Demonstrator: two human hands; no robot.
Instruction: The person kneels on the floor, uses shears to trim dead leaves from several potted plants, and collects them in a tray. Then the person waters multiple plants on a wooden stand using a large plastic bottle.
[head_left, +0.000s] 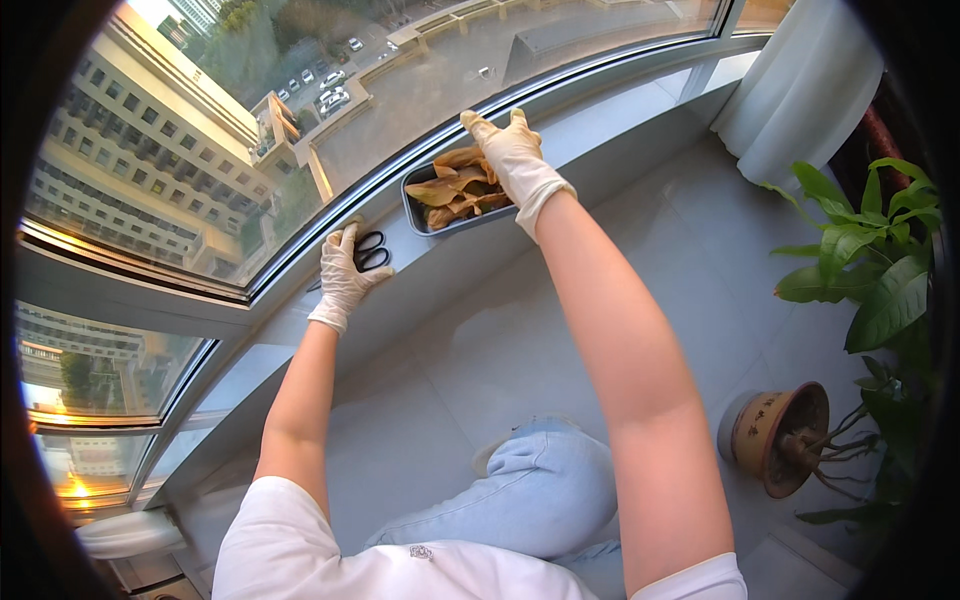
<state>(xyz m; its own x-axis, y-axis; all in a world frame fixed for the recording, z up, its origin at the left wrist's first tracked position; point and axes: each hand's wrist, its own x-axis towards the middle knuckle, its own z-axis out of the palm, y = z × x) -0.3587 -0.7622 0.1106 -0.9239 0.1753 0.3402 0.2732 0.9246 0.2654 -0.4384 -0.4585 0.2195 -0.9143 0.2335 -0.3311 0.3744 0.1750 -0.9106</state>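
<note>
Both of my hands wear pale, thin gloves. My left hand (346, 271) rests on the window sill over a pair of scissors, its fingers apart; the black handle loops (373, 252) show to its right, and part of the blades is hidden under it. A grey rectangular tray (441, 232) stands on the sill, holding dry, curled brown leaves (452, 190). My right hand (511, 154) is over the tray's right end, thumb and fingers spread towards the window. Whether its hidden palm side touches the tray or leaves cannot be told.
The window sill (600, 142) runs along a large window with a metal frame. At the right, a leafy green plant (847, 247) and a brown pot (780, 439) stand on the tiled floor. A white curtain (806, 90) hangs at the upper right. My jeans-clad leg is below.
</note>
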